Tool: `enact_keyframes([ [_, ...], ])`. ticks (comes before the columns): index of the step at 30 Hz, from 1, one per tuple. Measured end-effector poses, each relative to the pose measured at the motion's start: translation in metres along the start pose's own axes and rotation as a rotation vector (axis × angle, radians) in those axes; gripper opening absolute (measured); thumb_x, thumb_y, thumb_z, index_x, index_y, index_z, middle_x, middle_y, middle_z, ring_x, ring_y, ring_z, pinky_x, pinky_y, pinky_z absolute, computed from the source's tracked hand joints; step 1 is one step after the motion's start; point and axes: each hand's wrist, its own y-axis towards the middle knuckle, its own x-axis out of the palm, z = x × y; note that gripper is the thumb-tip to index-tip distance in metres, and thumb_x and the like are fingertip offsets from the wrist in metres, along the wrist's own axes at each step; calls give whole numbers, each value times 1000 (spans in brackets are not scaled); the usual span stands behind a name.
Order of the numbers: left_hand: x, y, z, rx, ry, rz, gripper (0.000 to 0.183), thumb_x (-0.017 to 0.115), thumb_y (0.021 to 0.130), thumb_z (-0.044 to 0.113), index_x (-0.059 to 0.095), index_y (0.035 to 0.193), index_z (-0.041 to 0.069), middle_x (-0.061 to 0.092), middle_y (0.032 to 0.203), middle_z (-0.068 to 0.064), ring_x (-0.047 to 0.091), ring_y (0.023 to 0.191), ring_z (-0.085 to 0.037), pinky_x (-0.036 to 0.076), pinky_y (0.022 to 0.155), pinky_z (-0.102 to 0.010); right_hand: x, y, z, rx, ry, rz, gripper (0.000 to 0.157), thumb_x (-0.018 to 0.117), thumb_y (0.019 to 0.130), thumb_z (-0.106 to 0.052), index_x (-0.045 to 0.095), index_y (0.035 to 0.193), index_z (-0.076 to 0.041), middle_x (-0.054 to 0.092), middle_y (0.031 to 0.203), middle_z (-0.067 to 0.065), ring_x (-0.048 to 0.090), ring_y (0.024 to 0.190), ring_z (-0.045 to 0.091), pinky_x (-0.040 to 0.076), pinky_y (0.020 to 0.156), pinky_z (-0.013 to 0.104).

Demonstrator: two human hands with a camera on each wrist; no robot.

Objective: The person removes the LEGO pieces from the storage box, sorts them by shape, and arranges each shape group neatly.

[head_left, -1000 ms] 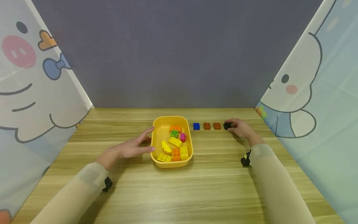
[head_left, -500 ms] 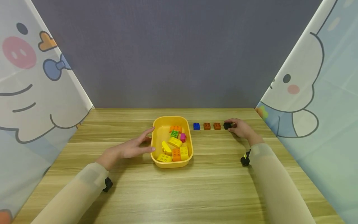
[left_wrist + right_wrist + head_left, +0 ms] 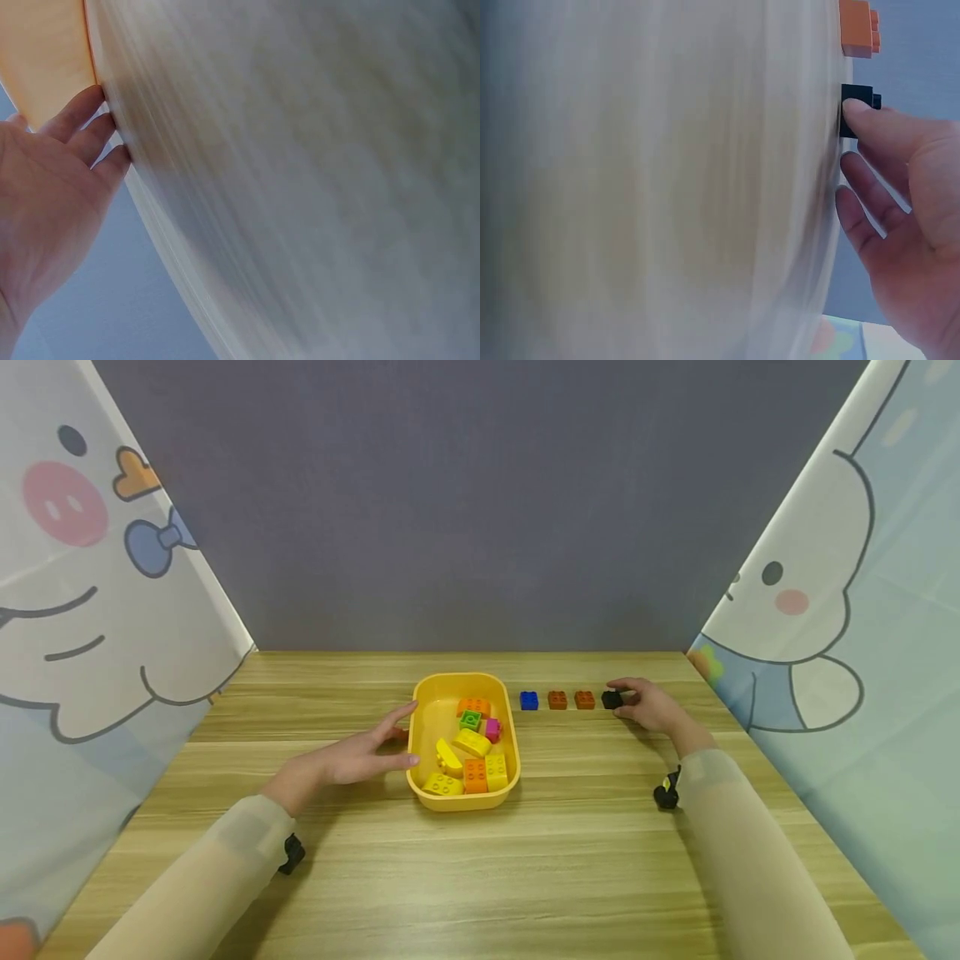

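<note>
The bare left hand [image 3: 358, 758] and right hand [image 3: 649, 703] emerge from a cream left sleeve [image 3: 197, 881], lower left, and matching right sleeve [image 3: 757, 852], lower right; black left wrist camera [image 3: 292, 854], yellow-flecked black right wrist camera [image 3: 664, 795].

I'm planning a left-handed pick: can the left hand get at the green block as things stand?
Probably yes: the left hand is close beside the yellow tray, whose top is open, and nothing covers the green block inside.

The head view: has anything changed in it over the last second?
Nothing visibly, apart from a slight shift of the whole picture. The right hand still holds the black block at the row's end, the left hand stays at the yellow tray, and the bricks inside lie as before.
</note>
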Motion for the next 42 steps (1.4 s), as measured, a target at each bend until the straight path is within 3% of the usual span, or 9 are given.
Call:
enact_keyframes([
  [10, 1, 1, 0, 4, -3, -3, 100, 62, 104, 69, -3, 176, 44, 39, 174, -23, 35, 161, -52, 22, 128, -80, -4, -13, -19, -88, -68, 103, 53, 70, 107, -11, 56, 158, -4, 53, 151, 29, 65, 118, 44, 58, 91, 54],
  [14, 0, 1, -1, 2, -6, -5, 100, 62, 104, 69, -3, 176, 44, 39, 175, -23, 35, 162, -52, 22, 128, -80, 2, -15, -42, -157, -93, 143, 46, 68, 108, -9, 61, 154, -4, 59, 145, 28, 68, 107, 37, 57, 81, 43],
  [18, 0, 0, -2, 2, -9, -5, 100, 62, 104, 69, -3, 176, 44, 39, 175, -22, 34, 162, -51, 21, 128, -79, 12, -13, -70, -215, -60, 126, 42, 68, 109, -9, 64, 151, -6, 63, 136, 26, 65, 98, 28, 54, 78, 36],
  [28, 0, 0, -2, 3, -7, -2, 100, 62, 104, 69, -3, 176, 44, 39, 174, -22, 34, 162, -52, 22, 128, -79, 46, 4, -134, -323, 78, 76, 36, 69, 110, -16, 68, 146, -12, 68, 137, 14, 65, 104, 24, 56, 87, 36],
  [42, -1, -1, 0, 6, -17, -11, 100, 62, 105, 69, -3, 176, 44, 40, 174, -22, 34, 162, -51, 23, 129, -78, 97, 40, -197, -414, 108, -8, 39, 71, 108, -18, 68, 145, -6, 69, 143, 16, 66, 116, 29, 56, 97, 43],
])
